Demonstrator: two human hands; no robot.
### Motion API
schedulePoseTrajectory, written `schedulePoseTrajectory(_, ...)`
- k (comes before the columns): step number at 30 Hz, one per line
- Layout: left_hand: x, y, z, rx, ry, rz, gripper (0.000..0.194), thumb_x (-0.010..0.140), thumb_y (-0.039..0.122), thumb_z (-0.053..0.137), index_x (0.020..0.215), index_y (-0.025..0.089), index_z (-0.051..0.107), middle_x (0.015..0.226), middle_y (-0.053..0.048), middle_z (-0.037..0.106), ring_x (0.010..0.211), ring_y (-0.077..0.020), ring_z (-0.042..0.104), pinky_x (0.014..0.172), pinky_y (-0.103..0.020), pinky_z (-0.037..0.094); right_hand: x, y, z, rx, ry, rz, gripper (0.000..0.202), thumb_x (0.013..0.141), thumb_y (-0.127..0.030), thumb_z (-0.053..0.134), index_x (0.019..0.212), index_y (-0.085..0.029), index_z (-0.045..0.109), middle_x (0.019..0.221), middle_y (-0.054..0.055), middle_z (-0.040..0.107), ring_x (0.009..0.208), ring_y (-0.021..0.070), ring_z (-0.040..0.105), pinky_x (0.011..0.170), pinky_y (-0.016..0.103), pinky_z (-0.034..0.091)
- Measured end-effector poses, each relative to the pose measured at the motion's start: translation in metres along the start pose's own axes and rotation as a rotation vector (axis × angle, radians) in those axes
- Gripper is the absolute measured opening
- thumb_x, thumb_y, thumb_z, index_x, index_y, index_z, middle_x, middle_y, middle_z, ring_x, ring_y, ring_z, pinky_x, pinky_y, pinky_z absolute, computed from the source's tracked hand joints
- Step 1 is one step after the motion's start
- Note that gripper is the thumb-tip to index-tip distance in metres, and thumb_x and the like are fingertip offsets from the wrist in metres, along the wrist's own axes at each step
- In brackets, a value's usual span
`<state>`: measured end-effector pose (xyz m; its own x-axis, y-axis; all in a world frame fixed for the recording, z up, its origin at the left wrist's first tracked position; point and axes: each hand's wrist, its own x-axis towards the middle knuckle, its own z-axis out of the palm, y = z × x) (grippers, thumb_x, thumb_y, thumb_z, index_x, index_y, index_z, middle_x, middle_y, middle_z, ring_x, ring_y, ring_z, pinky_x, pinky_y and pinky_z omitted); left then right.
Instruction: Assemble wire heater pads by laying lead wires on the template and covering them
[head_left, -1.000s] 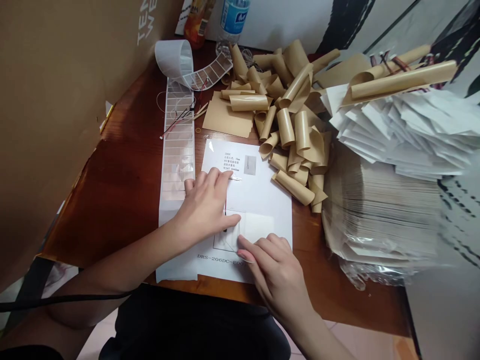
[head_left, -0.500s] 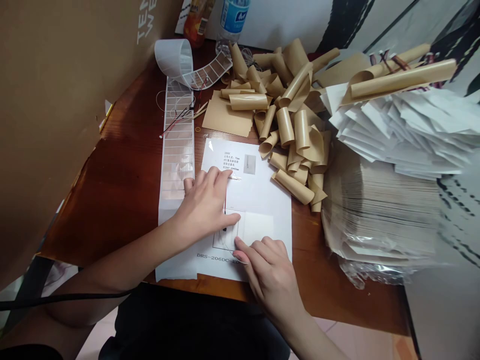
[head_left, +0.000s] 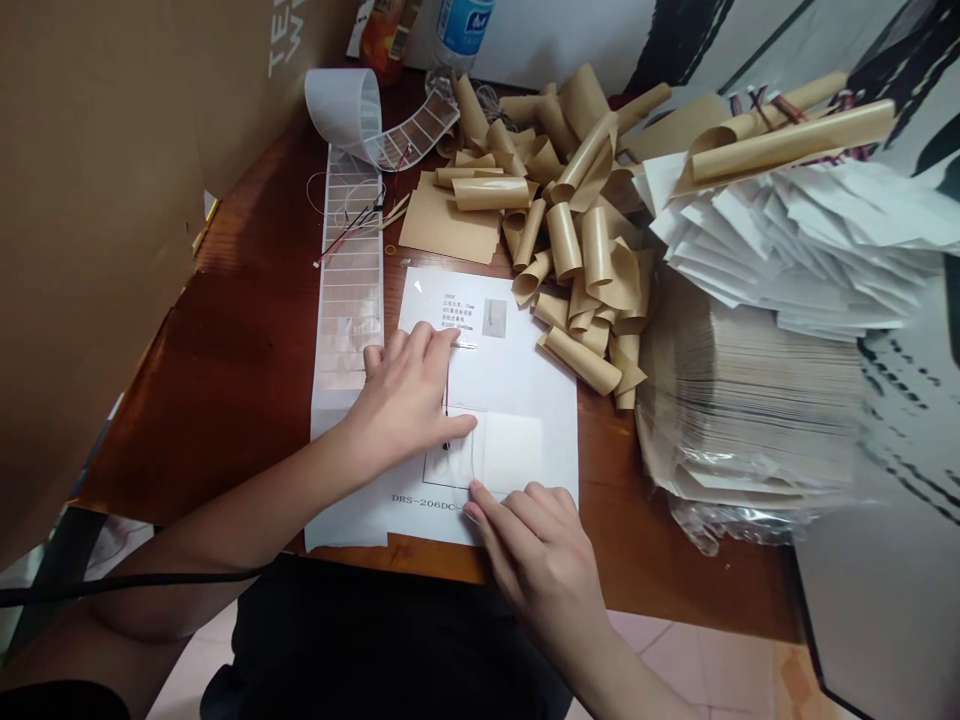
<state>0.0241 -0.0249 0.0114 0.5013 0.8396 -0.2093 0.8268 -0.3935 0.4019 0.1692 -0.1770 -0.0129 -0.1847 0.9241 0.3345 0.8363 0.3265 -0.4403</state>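
On the printed sheet point(head_left: 517, 380), the left hand point(head_left: 405, 400) lies flat, fingers spread, beside a white patch point(head_left: 512, 452); the right hand point(head_left: 544, 550) presses fingertips below it, apparently gripping nothing.

A dark, glossy wooden table point(head_left: 225, 360) fills the middle, its near edge toward me. A tall brown cardboard sheet point(head_left: 97, 200) leans up along its left side. Behind stands a white wall point(head_left: 555, 40) with black markings. Below the table's edge shows pale pinkish tiled floor point(head_left: 712, 670).
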Motion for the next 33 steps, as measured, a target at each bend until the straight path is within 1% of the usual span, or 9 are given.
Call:
schedulePoseTrajectory(7,0.000,0.000,0.000,-0.005,-0.006,-0.004,0.077,0.076,0.044,0.068,0.142,0.018,0.038,0.131,-0.012,0.050,0.119,-0.0335,0.045,0.095,-0.048,0.034,0.002,-0.002,0.005,-0.008,-0.018,-0.020,0.016,0.098,-0.012,0.056,0.108,-0.010,0.069,0.061,-0.001,0.050,0.063,0.0156,0.038,0.061,0.031,0.028)
schedulePoseTrajectory(12,0.000,0.000,-0.001,-0.002,-0.006,0.007,0.076,0.077,0.044,0.067,0.141,0.017,0.038,0.130,-0.013,0.050,0.119,-0.0331,0.045,0.095,-0.048,0.034,0.001,-0.001,0.003,-0.070,-0.088,-0.041,0.018,0.099,-0.013,0.054,0.107,-0.010,0.069,0.064,0.000,0.052,0.063,0.0155,0.038,0.061,0.031,0.027)
schedulePoseTrajectory(15,0.001,-0.001,-0.002,0.001,-0.021,0.010,0.075,0.077,0.045,0.068,0.141,0.018,0.039,0.131,-0.014,0.050,0.119,-0.0335,0.045,0.095,-0.048,0.034,0.001,0.001,-0.002,-0.055,-0.131,-0.066,0.020,0.098,-0.010,0.052,0.110,-0.008,0.068,0.065,0.000,0.052,0.064,0.0155,0.038,0.061,0.031,0.028)
schedulePoseTrajectory(18,0.001,-0.002,-0.003,0.006,-0.030,0.018,0.075,0.078,0.047,0.068,0.140,0.019,0.038,0.130,-0.013,0.049,0.119,-0.0336,0.045,0.095,-0.048,0.033,0.002,0.002,-0.006,0.030,-0.112,-0.071,0.019,0.097,-0.008,0.055,0.112,-0.008,0.066,0.067,0.001,0.050,0.065,0.0154,0.039,0.062,0.031,0.030)
schedulePoseTrajectory(21,0.001,-0.004,-0.004,0.002,-0.042,0.032,0.075,0.080,0.049,0.069,0.141,0.020,0.038,0.130,-0.013,0.049,0.119,-0.0336,0.045,0.096,-0.048,0.033,0.006,0.002,-0.009,0.085,-0.076,-0.078,0.019,0.096,-0.008,0.056,0.111,-0.011,0.066,0.070,0.001,0.050,0.066,0.0152,0.040,0.063,0.031,0.031)
schedulePoseTrajectory(24,0.002,-0.006,-0.007,-0.008,-0.071,0.049,0.078,0.081,0.053,0.069,0.143,0.018,0.037,0.131,-0.013,0.048,0.120,-0.0340,0.045,0.098,-0.049,0.033,0.010,0.001,-0.009,0.081,-0.062,-0.086,0.018,0.094,-0.008,0.060,0.110,-0.013,0.066,0.080,0.005,0.058,0.072,0.0163,0.044,0.065,0.032,0.033)
schedulePoseTrajectory(27,0.003,-0.009,-0.010,-0.027,-0.106,0.072,0.079,0.082,0.056,0.067,0.145,0.017,0.036,0.133,-0.014,0.048,0.121,-0.0347,0.045,0.099,-0.050,0.032,0.013,0.000,-0.008,0.084,-0.035,-0.098,0.017,0.091,-0.008,0.062,0.107,-0.015,0.067,0.093,0.010,0.065,0.082,0.0196,0.049,0.072,0.036,0.037)
schedulePoseTrajectory(30,0.005,-0.014,-0.016,-0.065,-0.153,0.089,0.067,0.089,0.050,0.058,0.146,0.020,0.036,0.135,-0.012,0.048,0.126,-0.0346,0.044,0.102,-0.050,0.030,0.015,-0.002,-0.008,0.132,-0.031,-0.093,0.015,0.090,-0.007,0.062,0.102,-0.016,0.066,0.099,0.009,0.068,0.090,0.0230,0.053,0.080,0.041,0.039)
schedulePoseTrajectory(33,0.006,-0.020,-0.022,-0.091,-0.206,0.114,0.061,0.092,0.040,0.053,0.148,0.023,0.034,0.135,-0.011,0.049,0.128,-0.0333,0.043,0.104,-0.050,0.029,0.017,-0.003,-0.008,0.197,-0.040,-0.086,0.025,0.090,-0.005,0.059,0.112,-0.015,0.063,0.096,0.008,0.070,0.092,0.0234,0.056,0.083,0.042,0.038)
